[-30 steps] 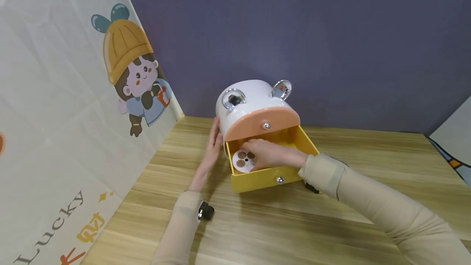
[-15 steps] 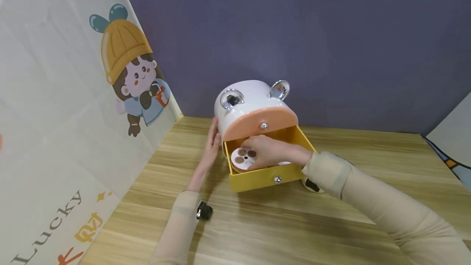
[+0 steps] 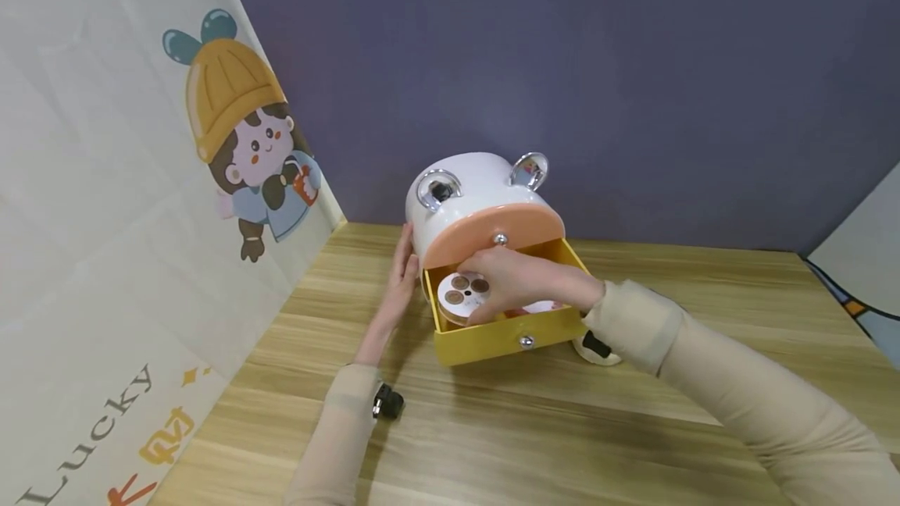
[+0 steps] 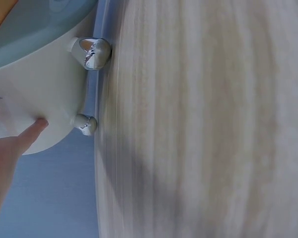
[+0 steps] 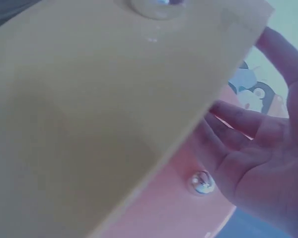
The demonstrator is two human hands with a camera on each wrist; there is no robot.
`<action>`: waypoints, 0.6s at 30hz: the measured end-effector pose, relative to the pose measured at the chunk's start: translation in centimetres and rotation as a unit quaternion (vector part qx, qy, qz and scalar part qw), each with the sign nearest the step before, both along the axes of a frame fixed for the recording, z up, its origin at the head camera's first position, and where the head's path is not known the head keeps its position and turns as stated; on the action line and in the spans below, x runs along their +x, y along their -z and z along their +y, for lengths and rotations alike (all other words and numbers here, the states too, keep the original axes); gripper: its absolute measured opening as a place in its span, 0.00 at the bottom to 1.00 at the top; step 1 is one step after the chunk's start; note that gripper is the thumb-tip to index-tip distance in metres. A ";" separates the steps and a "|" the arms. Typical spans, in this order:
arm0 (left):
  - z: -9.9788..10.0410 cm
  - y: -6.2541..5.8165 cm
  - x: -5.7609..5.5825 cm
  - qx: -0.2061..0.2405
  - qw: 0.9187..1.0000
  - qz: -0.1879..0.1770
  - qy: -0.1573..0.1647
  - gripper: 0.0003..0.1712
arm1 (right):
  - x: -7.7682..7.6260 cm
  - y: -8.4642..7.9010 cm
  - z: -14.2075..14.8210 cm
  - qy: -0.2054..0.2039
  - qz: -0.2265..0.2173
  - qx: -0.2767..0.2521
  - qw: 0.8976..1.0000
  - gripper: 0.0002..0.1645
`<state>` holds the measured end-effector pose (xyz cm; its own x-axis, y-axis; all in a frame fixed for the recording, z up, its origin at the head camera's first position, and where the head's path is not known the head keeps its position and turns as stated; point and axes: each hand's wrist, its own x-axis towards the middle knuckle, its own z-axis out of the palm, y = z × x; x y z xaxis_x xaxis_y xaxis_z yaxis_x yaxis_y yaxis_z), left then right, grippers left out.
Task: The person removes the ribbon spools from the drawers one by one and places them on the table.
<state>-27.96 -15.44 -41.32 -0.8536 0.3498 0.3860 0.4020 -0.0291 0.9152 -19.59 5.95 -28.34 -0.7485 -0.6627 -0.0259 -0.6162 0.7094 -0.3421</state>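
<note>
A white rounded drawer box (image 3: pixel 469 176) with two chrome ears stands at the table's back. Its lower yellow drawer (image 3: pixel 485 343) is pulled out; the peach upper drawer (image 3: pixel 502 223) is closed. Inside the yellow drawer, my right hand (image 3: pixel 516 279) grips a round white case (image 3: pixel 457 304) with brown circles on top, thumb at the near side. The far fingers are partly hidden. Beneath that hand lies a pinkish-white object (image 3: pixel 543 306), mostly covered. My left hand (image 3: pixel 401 283) lies along the box's left side, and the left wrist view shows a fingertip touching its white wall (image 4: pixel 49 79).
Behind the box rises a dark blue-grey panel (image 3: pixel 633 100). A white printed sheet (image 3: pixel 84 178) borders the wooden table (image 3: pixel 548 428) on the left. Chrome feet (image 4: pixel 96 53) support the box, and the yellow drawer juts out towards me.
The right hand and the round case have risen slightly within the drawer, and the case's side shows more. The pinkish-white object has come into sight. My left hand stays against the box.
</note>
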 end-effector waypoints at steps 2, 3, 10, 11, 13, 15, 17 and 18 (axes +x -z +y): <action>0.0 0.0 0.0 0.002 1.000 -0.005 0.001 0.34 | 0.1 -0.3 0.1 0.000 0.004 -0.004 1.000 0.22; 0.0 0.0 0.0 0.002 1.000 -0.005 0.001 0.34 | 0.2 -0.4 0.2 0.002 0.007 -0.005 1.000 0.23; 0.2 -0.1 0.1 0.003 1.000 -0.002 0.000 0.34 | 1.1 -1.6 1.1 0.026 0.037 0.002 0.999 0.36; 0.2 -0.1 0.1 0.002 1.000 0.000 -0.001 0.34 | 1.2 -1.7 1.3 0.027 0.043 -0.001 0.999 0.37; 0.3 -0.1 0.2 0.002 1.000 0.003 0.000 0.34 | 1.5 -2.0 1.8 0.031 0.056 -0.006 0.998 0.38; 0.2 -0.1 0.2 0.001 1.000 0.001 0.000 0.34 | 1.8 -2.2 2.4 0.034 0.066 -0.011 0.997 0.38; 0.1 -0.1 0.2 0.003 1.000 -0.003 0.000 0.34 | 2.3 -2.4 3.0 0.040 0.072 -0.011 0.997 0.38; 0.0 -0.2 0.2 0.005 1.000 -0.006 -0.001 0.34 | 2.5 -2.5 3.3 0.042 0.073 -0.011 0.996 0.39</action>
<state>-27.71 -15.47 -41.17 -0.8590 0.3447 0.3785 0.3905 -0.0369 0.9199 -17.12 9.29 -25.88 -0.7964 -0.5962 0.1013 -0.5988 0.7540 -0.2701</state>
